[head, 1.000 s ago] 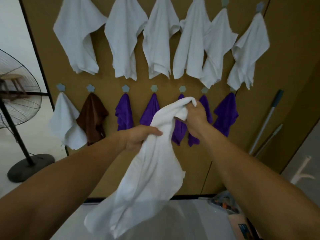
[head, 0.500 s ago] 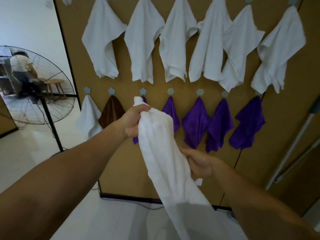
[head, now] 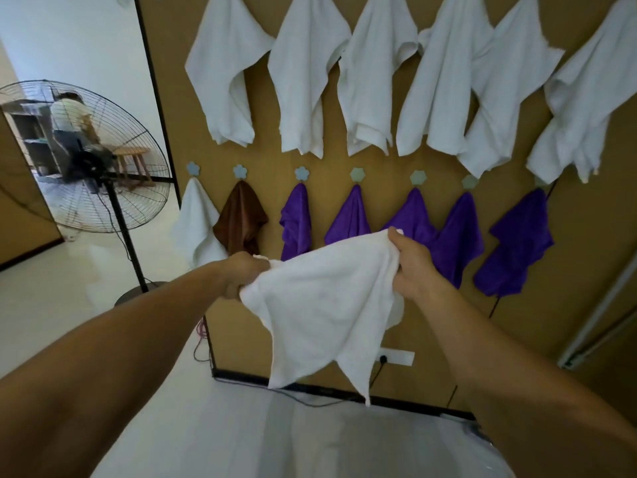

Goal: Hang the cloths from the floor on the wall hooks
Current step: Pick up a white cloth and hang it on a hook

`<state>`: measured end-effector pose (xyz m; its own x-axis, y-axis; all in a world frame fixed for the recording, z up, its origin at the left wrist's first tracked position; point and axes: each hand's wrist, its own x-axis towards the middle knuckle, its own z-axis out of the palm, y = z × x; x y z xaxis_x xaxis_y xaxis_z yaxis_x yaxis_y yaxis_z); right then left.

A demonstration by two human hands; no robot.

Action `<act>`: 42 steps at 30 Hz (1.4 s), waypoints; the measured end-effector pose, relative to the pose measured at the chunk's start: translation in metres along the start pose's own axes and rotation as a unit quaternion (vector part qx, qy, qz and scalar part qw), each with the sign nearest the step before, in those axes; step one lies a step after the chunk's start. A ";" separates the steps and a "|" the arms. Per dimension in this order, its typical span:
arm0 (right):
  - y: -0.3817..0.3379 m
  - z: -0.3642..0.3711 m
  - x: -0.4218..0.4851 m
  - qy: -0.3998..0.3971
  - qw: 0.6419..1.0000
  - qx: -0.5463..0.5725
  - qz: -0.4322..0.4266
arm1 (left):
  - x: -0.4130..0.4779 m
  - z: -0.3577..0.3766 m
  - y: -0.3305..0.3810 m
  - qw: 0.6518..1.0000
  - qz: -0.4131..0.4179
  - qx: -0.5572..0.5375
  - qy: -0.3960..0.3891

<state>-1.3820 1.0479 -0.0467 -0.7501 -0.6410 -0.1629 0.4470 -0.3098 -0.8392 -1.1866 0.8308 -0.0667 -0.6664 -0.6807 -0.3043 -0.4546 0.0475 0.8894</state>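
Observation:
A white cloth [head: 324, 305] hangs spread between both my hands in front of the brown wall. My left hand [head: 241, 274] grips its left corner, and my right hand [head: 410, 263] grips its upper right corner, slightly higher. On the wall, a lower row of small blue flower-shaped hooks [head: 301, 173] carries a white cloth [head: 196, 229], a brown cloth [head: 241, 219] and several purple cloths [head: 458, 232]. Above them hangs a row of several white cloths [head: 303, 70]; their hooks are out of view.
A large standing fan [head: 86, 157] stands on the pale floor at the left, its base near the wall's left edge. A person sits behind it in the far room. Cables and a white socket strip [head: 396, 357] run along the wall's foot. Poles [head: 599, 326] lean at right.
My right hand rose from the cloth's middle to a top corner, and the cloth went from hanging in a long strip to being stretched wide between both hands. The view shifted left.

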 end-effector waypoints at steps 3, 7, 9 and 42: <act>-0.004 0.002 -0.004 -0.086 0.995 0.046 -0.034 | 0.000 -0.015 0.007 0.971 -0.025 -0.200 -0.125; -0.015 0.002 -0.011 -0.174 0.977 -0.116 -0.044 | 0.005 -0.038 0.010 0.979 -0.023 -0.096 -0.180; -0.015 0.004 -0.016 -0.135 0.960 -0.242 -0.024 | 0.007 -0.043 0.007 0.993 -0.006 0.076 -0.086; 0.004 -0.010 0.025 0.118 0.959 -0.243 -0.083 | 0.023 -0.060 -0.013 0.987 -0.054 0.121 0.090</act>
<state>-1.4035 1.0379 -0.0596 -0.9061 -0.4172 -0.0707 0.0751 0.0059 -0.9972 -1.1601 0.7703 -0.0650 -0.5000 -0.8095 -0.3078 -0.6594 0.1254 0.7413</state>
